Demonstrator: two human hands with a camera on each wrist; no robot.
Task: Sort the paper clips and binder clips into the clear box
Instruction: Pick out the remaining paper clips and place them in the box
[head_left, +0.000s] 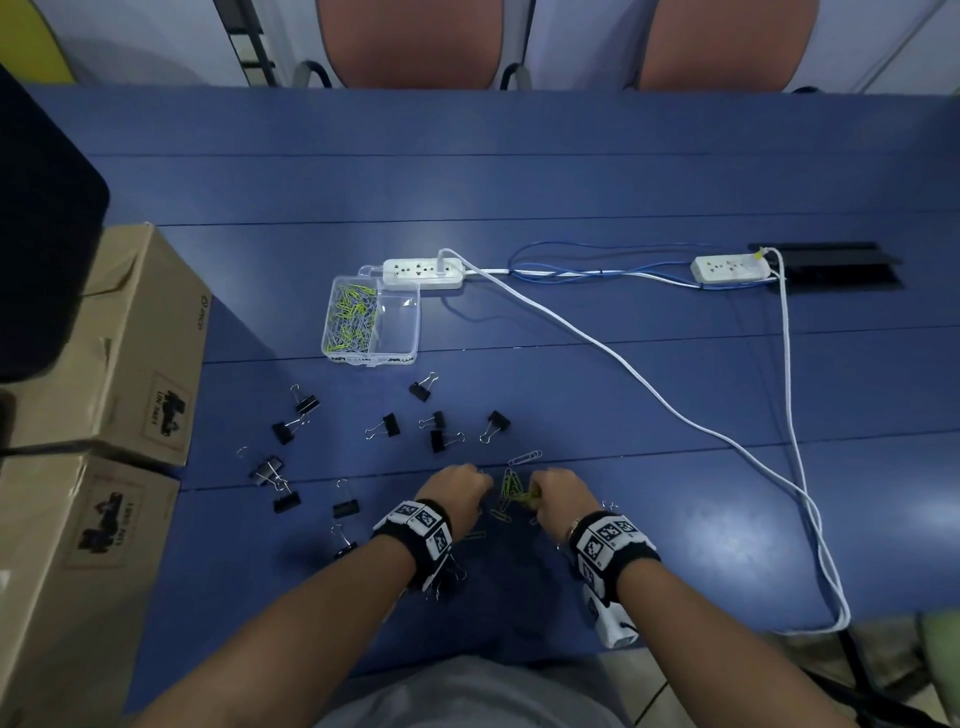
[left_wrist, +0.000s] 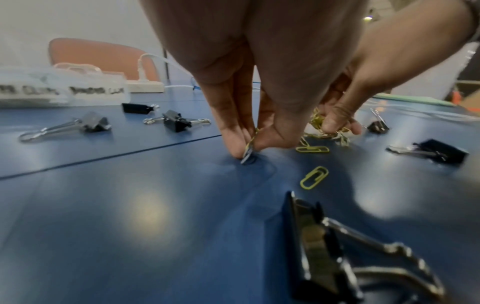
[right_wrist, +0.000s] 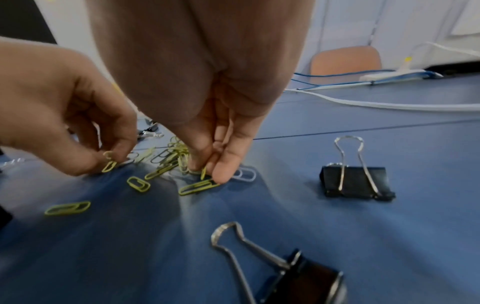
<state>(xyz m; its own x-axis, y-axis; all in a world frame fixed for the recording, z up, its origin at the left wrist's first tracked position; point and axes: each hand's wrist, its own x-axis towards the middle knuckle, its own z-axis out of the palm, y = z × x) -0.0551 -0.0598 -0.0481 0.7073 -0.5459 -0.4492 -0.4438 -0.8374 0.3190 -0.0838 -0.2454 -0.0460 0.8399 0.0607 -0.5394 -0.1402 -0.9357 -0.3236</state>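
Note:
A small heap of yellow-green and silver paper clips (head_left: 511, 491) lies on the blue table between my hands. My left hand (left_wrist: 250, 144) pinches one paper clip (left_wrist: 247, 153) against the tabletop. My right hand (right_wrist: 209, 171) pinches a yellow paper clip (right_wrist: 203, 172) at the heap's edge, with more clips bunched under its fingers. Several black binder clips (head_left: 387, 426) lie scattered to the left and beyond the hands. The clear box (head_left: 400, 358) stands further back; its left compartment holds many paper clips (head_left: 350, 317), and its right compartment looks bare.
A white power strip (head_left: 423, 273) touches the box's far side, and its white cable (head_left: 649, 384) runs right to a second strip (head_left: 730, 267). Two cardboard boxes (head_left: 104, 353) stand along the left edge. A binder clip (right_wrist: 355, 181) sits just right of my right hand.

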